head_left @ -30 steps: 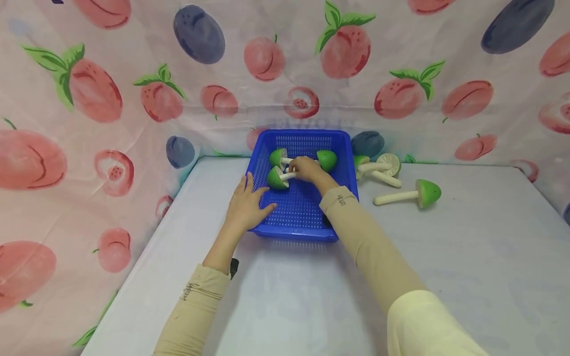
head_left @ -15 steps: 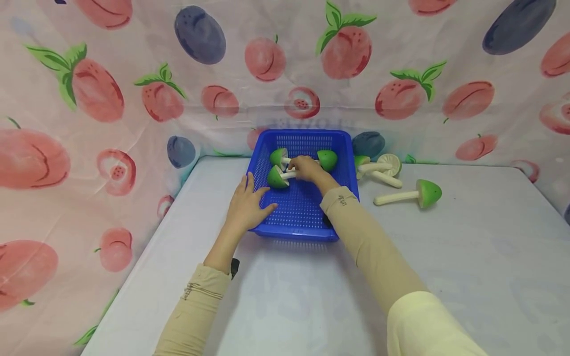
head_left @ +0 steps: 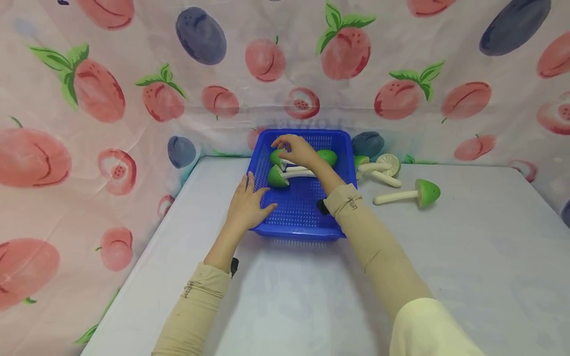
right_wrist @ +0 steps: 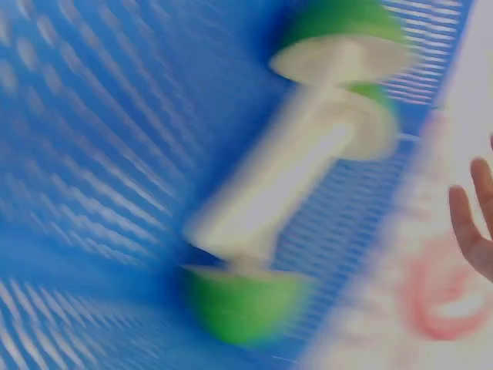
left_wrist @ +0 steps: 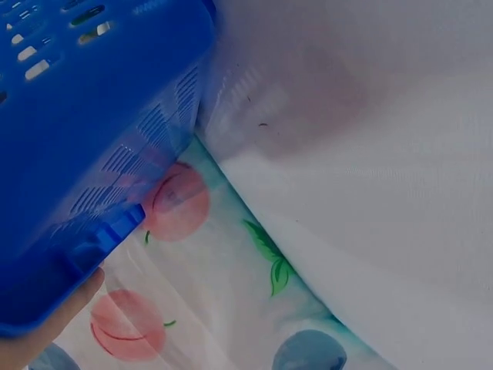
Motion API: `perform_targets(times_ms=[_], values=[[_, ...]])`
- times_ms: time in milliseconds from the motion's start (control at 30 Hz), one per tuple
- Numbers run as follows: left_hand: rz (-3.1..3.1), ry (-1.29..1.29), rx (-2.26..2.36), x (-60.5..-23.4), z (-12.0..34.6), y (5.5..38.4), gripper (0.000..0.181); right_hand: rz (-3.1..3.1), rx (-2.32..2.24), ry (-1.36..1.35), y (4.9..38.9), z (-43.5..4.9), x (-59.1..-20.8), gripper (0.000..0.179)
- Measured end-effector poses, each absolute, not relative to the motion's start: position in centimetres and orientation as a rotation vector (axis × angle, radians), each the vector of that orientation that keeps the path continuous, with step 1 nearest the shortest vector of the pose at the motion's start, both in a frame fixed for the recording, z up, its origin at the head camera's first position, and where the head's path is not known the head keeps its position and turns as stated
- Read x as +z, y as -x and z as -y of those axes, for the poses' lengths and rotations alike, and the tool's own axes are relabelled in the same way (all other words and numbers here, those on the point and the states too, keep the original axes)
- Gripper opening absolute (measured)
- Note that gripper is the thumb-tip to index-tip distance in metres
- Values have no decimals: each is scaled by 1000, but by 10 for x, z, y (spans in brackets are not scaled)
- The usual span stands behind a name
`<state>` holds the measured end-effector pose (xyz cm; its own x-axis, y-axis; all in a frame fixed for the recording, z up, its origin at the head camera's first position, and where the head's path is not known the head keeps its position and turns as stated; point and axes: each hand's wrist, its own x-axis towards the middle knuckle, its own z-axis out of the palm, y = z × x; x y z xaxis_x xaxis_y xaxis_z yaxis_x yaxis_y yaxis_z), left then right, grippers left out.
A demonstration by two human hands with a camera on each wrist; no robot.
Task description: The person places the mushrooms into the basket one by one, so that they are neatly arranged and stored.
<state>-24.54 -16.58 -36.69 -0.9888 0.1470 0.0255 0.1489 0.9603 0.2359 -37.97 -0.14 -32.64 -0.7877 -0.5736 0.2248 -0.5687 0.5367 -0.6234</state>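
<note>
The right hand (head_left: 297,149) hangs above the rear part of the blue basket (head_left: 294,232), its thumb and fingers apart and nothing between them. The left hand (head_left: 247,207) has the fingers spread straight and touches the left side of the basket; it does not clench the rim, and in the left wrist view one finger lies along the basket edge.

Under the right hand, inside the basket, lie three mushrooms, their long axes running mostly from side to side. The front-left mushroom (head_left: 278,178) has its green cap near the left wall and points its pale stem to the right. The rear-left mushroom (head_left: 276,157) also turns its cap to the left. The third mushroom (head_left: 328,157) is the opposite way, with cap near the right wall and stem toward the left. The stems lie close together; the right wrist view is blurred, so I cannot tell which of them touch.

Just beside the basket's right wall, a pair of mushrooms (head_left: 389,165) lies with stems crossing. Farther right, the lone mushroom (head_left: 429,193) has its cap to the right, stem pointing left to the basket.

The basket's back rim is near the patterned cloth (head_left: 240,29) at the table's far edge. The white table (head_left: 481,257) spreads widely toward the person and to the right; on the left, the strip is narrower.
</note>
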Motion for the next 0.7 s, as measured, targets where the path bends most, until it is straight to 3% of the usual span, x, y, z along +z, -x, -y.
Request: perform_targets(times_ms=[267, 700], values=[[3097, 254, -381, -365, 167, 245, 59, -2816, -875, 1267, 337, 11, -272, 30], [3102, 258, -382, -365, 164, 247, 60, -2931, -658, 1259, 294, -41, -256, 29]])
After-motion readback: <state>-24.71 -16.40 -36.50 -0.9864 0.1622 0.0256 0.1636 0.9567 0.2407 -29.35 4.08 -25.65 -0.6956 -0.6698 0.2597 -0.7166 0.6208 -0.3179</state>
